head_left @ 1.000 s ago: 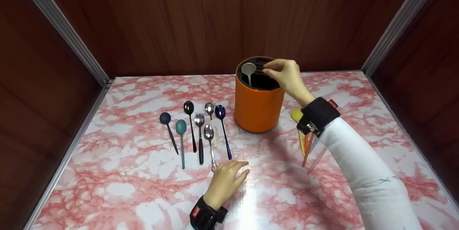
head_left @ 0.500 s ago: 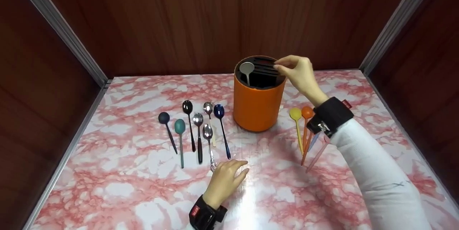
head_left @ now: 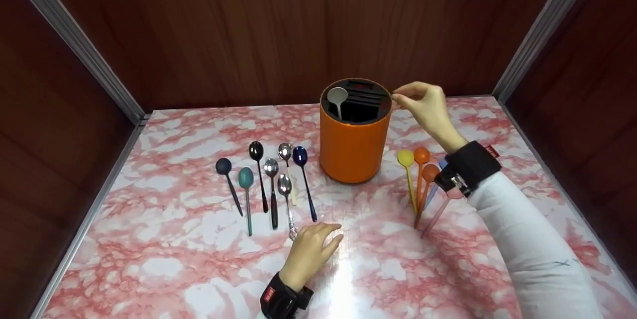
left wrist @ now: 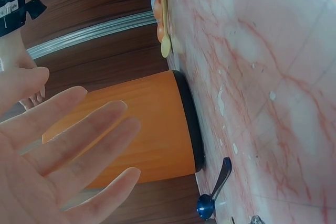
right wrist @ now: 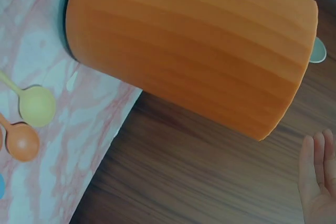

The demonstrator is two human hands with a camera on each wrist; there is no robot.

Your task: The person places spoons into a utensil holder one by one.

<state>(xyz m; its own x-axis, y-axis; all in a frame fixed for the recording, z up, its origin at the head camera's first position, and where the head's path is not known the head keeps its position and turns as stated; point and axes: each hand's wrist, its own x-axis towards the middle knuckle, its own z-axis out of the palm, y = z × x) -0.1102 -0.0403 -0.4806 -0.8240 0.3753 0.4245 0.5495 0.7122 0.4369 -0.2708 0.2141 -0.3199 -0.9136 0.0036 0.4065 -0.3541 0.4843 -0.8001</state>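
Note:
An orange cylindrical utensil holder [head_left: 352, 150] with a black slotted insert stands upright on the table. A pale grey spoon [head_left: 338, 95] stands bowl-up at the left side of its top. My right hand [head_left: 428, 110] is raised by the holder's right rim, thumb and forefinger tips close together, with nothing visible between them. In the right wrist view its fingers [right wrist: 318, 163] look straight and apart from the orange wall. Low at the front, my left hand [head_left: 309, 252] hovers near the handle end of an ornate silver spoon [head_left: 284, 184], fingers relaxed and holding nothing.
Left of the holder lie several spoons, including a dark blue one [head_left: 224, 165], a teal one [head_left: 246, 178] and a shiny blue one [head_left: 300, 156]. Yellow [head_left: 405, 157], orange [head_left: 422, 155] and pink spoons [head_left: 438, 214] lie under my right forearm. Brown panels [head_left: 249, 35] enclose the table.
My right hand has moved right, from over the holder's top to beside its rim. More of the slotted insert and the right-hand spoons now shows. The left hand has stayed in place.

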